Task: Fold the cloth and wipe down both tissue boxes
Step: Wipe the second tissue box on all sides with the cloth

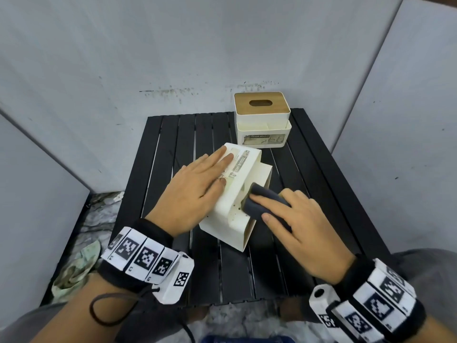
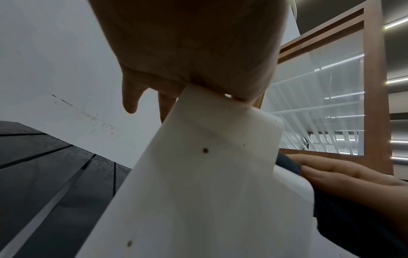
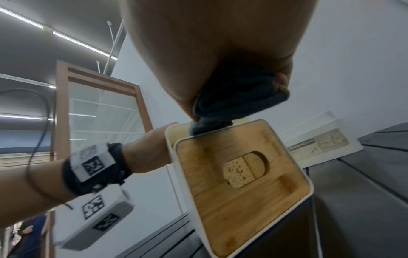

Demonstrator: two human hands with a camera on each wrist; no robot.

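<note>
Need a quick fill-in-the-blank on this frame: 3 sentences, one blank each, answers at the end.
1. The right hand presses a folded dark ____ against the tipped tissue box.
2. The left hand lies flat on that box's ____ face, fingers straight.
3. The second tissue box stands upright at the table's far edge, its ____ lid on top.

Missing words: cloth; labelled; wooden
</note>
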